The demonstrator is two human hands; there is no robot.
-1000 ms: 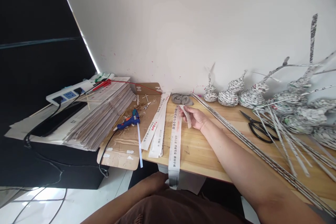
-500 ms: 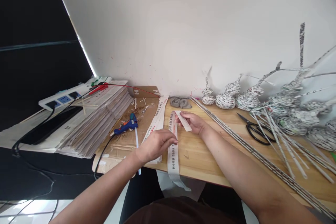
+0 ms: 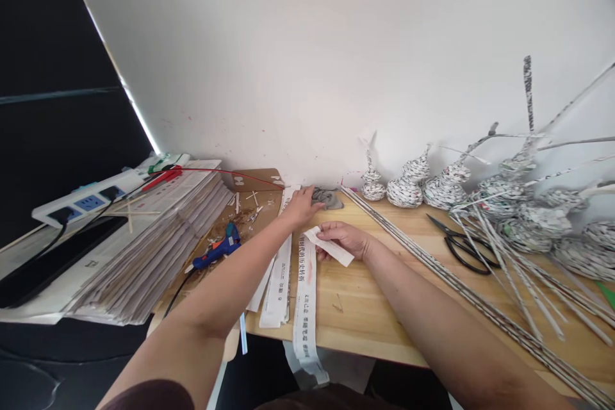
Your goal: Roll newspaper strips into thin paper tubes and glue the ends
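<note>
A long printed paper strip (image 3: 305,307) lies on the wooden table and hangs over its front edge. Its upper end is folded over into a white flap (image 3: 339,253), which my right hand (image 3: 343,240) pinches between thumb and fingers. Farther back, my left hand (image 3: 300,205) reaches over the top of a stack of cut paper strips (image 3: 277,288), beside a grey cloth (image 3: 329,198). Its fingers are apart, with the thumb pointing right, and nothing is held in it.
Left are a blue glue gun (image 3: 218,250) on cardboard, a newspaper stack (image 3: 177,237) and a power strip (image 3: 89,202). Right are long paper rods (image 3: 427,256), black scissors (image 3: 466,250) and several woven paper gourds (image 3: 408,182) along the wall.
My left hand has moved away from the long strip, back to the top of the stacked strips. My right hand keeps its hold on the folded end. The view has shifted slightly.
</note>
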